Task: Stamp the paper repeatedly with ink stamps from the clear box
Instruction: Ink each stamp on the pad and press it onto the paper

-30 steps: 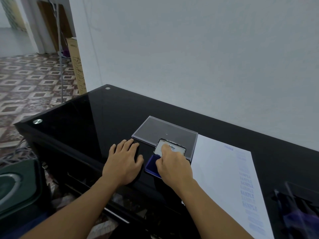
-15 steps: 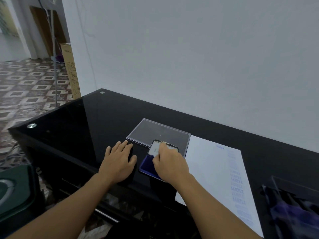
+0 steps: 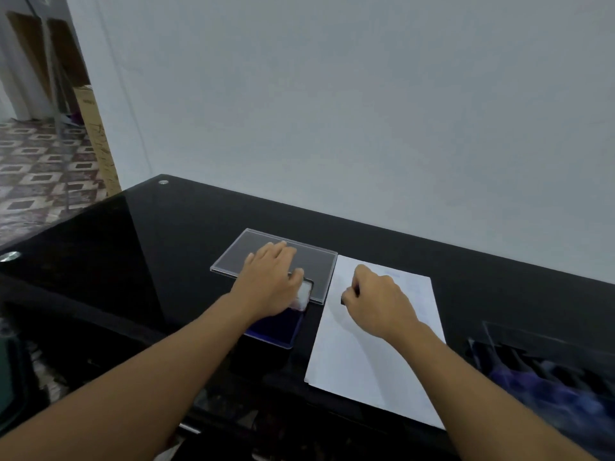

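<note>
Glossy black table [image 3: 159, 261]; flat white paper [image 3: 362, 371] — right hand [image 3: 379, 304] pinches dark stamp [image 3: 343, 300].

We have a single view, from a wide-angle camera worn on the person's head. It looks forward and down along both forearms onto the black glass table [image 3: 139, 247], close in, with the left hand [image 3: 269, 277] and right hand [image 3: 379, 301] near the centre. The white wall [image 3: 332, 111] fills the upper half, and a tiled floor [image 3: 36, 174] shows at far left.
</note>
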Action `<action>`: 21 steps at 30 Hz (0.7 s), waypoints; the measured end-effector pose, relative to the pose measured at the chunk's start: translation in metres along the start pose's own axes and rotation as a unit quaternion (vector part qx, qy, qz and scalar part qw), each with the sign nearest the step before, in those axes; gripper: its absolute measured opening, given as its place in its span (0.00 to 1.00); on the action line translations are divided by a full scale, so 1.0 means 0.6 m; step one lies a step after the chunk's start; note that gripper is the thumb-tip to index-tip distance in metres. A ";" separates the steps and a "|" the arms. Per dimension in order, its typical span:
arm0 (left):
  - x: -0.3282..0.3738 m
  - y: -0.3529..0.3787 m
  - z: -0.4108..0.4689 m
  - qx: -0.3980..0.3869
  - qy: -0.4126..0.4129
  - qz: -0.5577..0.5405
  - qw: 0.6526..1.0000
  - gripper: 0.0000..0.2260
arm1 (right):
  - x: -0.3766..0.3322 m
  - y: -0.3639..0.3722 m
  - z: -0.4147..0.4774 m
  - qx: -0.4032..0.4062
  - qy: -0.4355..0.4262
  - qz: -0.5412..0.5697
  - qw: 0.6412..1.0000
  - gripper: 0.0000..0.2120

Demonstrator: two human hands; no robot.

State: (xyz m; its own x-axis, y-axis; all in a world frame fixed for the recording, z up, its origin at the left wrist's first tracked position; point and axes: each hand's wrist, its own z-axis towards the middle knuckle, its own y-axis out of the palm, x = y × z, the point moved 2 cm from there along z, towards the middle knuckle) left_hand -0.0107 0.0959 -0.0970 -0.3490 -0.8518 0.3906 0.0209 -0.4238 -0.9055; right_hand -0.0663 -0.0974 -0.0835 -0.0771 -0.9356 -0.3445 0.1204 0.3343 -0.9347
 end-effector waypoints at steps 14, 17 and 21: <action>0.101 0.098 0.161 -0.044 0.078 0.012 0.996 0.19 | 0.158 -0.076 0.127 -0.036 0.061 0.002 0.997 0.06; 0.104 0.120 0.192 -0.058 0.079 0.026 0.995 0.19 | 0.168 -0.068 0.154 -0.046 0.057 0.004 0.997 0.06; 0.105 0.144 0.218 -0.074 0.078 0.032 0.994 0.18 | 0.174 -0.051 0.177 -0.064 0.036 -0.006 0.997 0.06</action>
State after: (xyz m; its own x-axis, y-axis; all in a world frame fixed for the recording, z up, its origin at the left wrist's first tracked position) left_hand 0.0915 -0.0346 -0.1289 -0.4934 -0.8123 0.3110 -0.0860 -0.3102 -0.9468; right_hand 0.0270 -0.2173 -0.0817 -0.1496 -0.9303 -0.3349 -0.0085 0.3399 -0.9404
